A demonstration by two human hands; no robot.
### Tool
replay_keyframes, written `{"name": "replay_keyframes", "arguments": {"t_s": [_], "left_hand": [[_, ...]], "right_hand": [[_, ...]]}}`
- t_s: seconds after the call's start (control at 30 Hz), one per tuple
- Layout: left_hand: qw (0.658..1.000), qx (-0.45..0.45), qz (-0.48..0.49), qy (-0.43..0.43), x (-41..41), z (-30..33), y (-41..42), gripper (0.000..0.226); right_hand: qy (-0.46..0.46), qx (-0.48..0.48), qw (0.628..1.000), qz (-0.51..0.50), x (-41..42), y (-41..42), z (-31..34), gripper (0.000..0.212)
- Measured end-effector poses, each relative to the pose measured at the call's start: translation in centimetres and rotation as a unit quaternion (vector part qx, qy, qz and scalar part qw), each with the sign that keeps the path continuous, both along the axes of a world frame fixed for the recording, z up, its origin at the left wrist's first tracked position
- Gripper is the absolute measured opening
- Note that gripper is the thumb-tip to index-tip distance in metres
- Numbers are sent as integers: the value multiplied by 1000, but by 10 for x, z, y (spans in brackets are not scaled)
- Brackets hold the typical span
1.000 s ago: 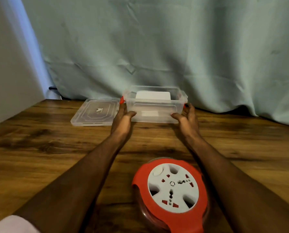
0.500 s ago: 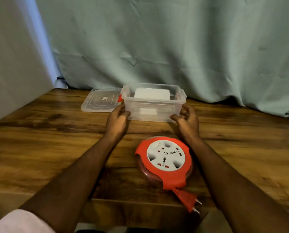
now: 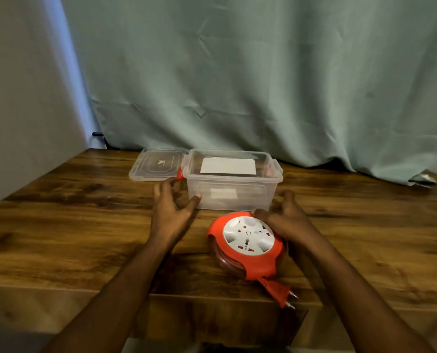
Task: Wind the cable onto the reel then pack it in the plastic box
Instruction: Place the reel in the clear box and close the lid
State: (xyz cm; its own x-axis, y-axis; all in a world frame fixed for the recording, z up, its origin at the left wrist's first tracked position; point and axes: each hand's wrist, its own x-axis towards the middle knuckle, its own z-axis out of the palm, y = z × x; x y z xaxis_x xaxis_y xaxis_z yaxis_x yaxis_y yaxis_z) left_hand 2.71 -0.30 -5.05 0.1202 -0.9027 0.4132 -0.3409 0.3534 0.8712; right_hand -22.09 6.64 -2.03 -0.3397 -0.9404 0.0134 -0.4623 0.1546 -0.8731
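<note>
Looking down from your head view, the winding seems done: the cable point(image 3: 221, 259) sits coiled inside the reel point(image 3: 248, 247), and only the plug point(image 3: 279, 291) sticks out past the near bench point(image 3: 59, 225) edge. What is left, as far as I can judge, is the packing. The reel lies flat on the bench just in front of the box point(image 3: 231, 186), not in it. The box stands open, with its lid point(image 3: 159, 164) lying flat beside it on your left, so lidding is also undone. A white card or label shows through the box; I cannot tell whether it lies inside. Your left hand point(image 3: 171, 212) is spread and relaxed beside the box's near left corner, thumb about touching the wall, gripping nothing. Your right hand point(image 3: 282, 215) has loosely curled fingers, thumb at the reel's far rim; it holds nothing firmly yet
</note>
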Motion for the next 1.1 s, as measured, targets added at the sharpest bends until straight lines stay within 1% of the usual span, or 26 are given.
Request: {"name": "replay_keyframes", "arguments": {"t_s": [0.03, 0.07, 0.1, 0.13, 0.2, 0.23, 0.3, 0.4, 0.47, 0.53, 0.6, 0.67, 0.77, 0.87, 0.93, 1.0, 1.1], "left_hand": [[1000, -17, 4, 0, 2, -1, -1, 73], [999, -35, -3, 2, 3, -2, -2, 77], [998, -52, -17, 1, 3, -1, -2, 81], [997, -64, -31, -6, 2, -1, -2, 86], [995, -78, -41, -40, -1, -1, -3, 89], [994, -81, -40, -56, -1, -1, -3, 88], [995, -77, -34, -59, -2, -2, -4, 84], [995, -78, -35, -49, 0, -4, -7, 81], [996, -69, -45, -41, 1, -5, -8, 82], [996, -65, -52, -34, 2, -5, -8, 82], [996, -66, -55, -31, 2, -5, -7, 80], [996, -64, -61, -22, 1, -5, -7, 80], [996, -49, -67, -20, 1, -4, -8, 81], [997, -35, -61, -31, 1, -3, -7, 82], [997, -32, -64, -32, 0, -3, -8, 82], [996, -28, -78, -24, 0, -5, -8, 83], [994, -21, -108, 6, 1, -5, -9, 84]], "right_hand": [[94, 47, 994, 35, -2, 5, 8, 88], [174, 92, 977, 78, -3, 9, 17, 92], [215, 130, 961, 115, -4, 11, 24, 91], [220, 155, 953, 139, -6, 10, 28, 89], [198, 176, 950, 163, -9, 7, 33, 79], [188, 183, 950, 171, -10, 6, 34, 73], [167, 192, 949, 186, -11, 6, 39, 63], [88, 184, 960, 193, -9, 6, 43, 55], [20, 163, 968, 187, -8, 4, 41, 61], [-12, 137, 969, 205, -7, 3, 43, 69], [-15, 101, 970, 222, -8, 4, 56, 68], [4, 43, 977, 211, -10, 4, 80, 63], [59, -80, 982, 158, -12, 0, 128, 59], [128, -190, 967, 113, -8, -7, 180, 72], [192, -247, 943, 109, 1, -12, 211, 78], [255, -281, 916, 126, 17, -21, 227, 79], [362, -279, 874, 162, 46, -43, 224, 79]]}}
